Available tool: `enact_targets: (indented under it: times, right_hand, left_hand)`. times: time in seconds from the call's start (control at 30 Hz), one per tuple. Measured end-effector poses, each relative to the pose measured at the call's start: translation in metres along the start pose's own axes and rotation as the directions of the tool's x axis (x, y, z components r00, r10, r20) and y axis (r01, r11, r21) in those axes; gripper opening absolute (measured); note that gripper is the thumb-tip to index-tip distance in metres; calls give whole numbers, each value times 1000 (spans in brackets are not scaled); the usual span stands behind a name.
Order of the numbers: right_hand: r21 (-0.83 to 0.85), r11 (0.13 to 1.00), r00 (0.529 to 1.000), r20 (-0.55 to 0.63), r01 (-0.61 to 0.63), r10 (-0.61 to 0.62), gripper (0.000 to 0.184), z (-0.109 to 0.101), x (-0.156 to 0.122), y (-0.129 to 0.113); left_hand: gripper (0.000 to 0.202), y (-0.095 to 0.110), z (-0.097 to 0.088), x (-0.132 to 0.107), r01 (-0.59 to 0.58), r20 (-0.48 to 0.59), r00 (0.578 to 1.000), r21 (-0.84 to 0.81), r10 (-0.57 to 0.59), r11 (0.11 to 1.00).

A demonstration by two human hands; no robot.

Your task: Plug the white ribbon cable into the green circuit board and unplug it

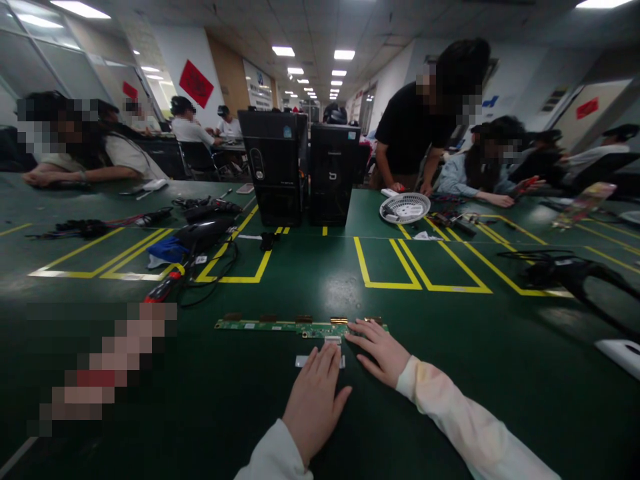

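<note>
A long, narrow green circuit board [260, 325] lies crosswise on the green table, with copper-coloured tabs along its far edge. My left hand [317, 397] reaches over a white strip, perhaps a flat cable [304, 361], its fingers stretched out. Its fingertips are at a small pale connector [333, 340] on the board's near edge; whether they press on it I cannot tell. Flat and with fingers spread, my right hand [380, 350] rests at the board's right part, fingertips on or just beside it. Neither hand grips anything. My left hand hides part of the strip.
A screwdriver-like tool [165, 285] with a red and black handle lies left, near a black hair-dryer-shaped tool [205, 233] and cables. Two black computer towers [333, 177] stand ahead. A white basket [406, 212] is beyond; black cabling [560, 273] lies right. A person leans over the table.
</note>
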State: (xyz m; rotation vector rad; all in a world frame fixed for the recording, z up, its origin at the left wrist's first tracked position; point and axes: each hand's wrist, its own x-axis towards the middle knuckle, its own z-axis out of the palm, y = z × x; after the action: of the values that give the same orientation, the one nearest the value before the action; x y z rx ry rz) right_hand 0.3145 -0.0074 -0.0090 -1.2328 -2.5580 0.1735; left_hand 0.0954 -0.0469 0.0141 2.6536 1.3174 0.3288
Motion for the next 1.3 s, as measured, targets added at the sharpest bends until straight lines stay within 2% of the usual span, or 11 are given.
enact_targets:
  times: [0.17,0.33,0.47,0.57,0.7,0.9,1.1,1.3]
  right_hand:
    - [0,1000,1000,3,3,-3,45,0,1,0]
    - [-4,1000,1000,19,7,-6,46,-1,0,1]
    - [-25,1000,1000,-1,12,-12,45,-2,0,0]
    - [-34,999,999,-25,35,-36,43,-5,3,-4]
    - [6,996,996,17,93,-93,43,-9,7,-15]
    - [32,999,993,110,36,-40,55,-11,8,-25]
    - [30,999,985,170,-17,12,66,-14,5,-29]
    - [-25,995,971,220,-91,95,72,-27,-8,-31]
  left_hand:
    - [51,-5,2,1,-36,-40,999,-22,35,999]
    - [49,-19,-15,-12,0,-133,991,31,4,1000]
    - [48,-47,-28,-39,148,-200,970,17,-142,989]
    - [47,-74,-25,-63,240,-235,942,-22,-239,970]
    - [45,-105,-19,-83,322,-255,904,-116,-342,939]
    - [43,-124,-20,-79,368,-207,889,-211,-409,906]
    - [44,-129,-20,-71,328,-187,913,-193,-363,925]
    - [41,-135,-18,-70,269,-210,928,-196,-309,943]
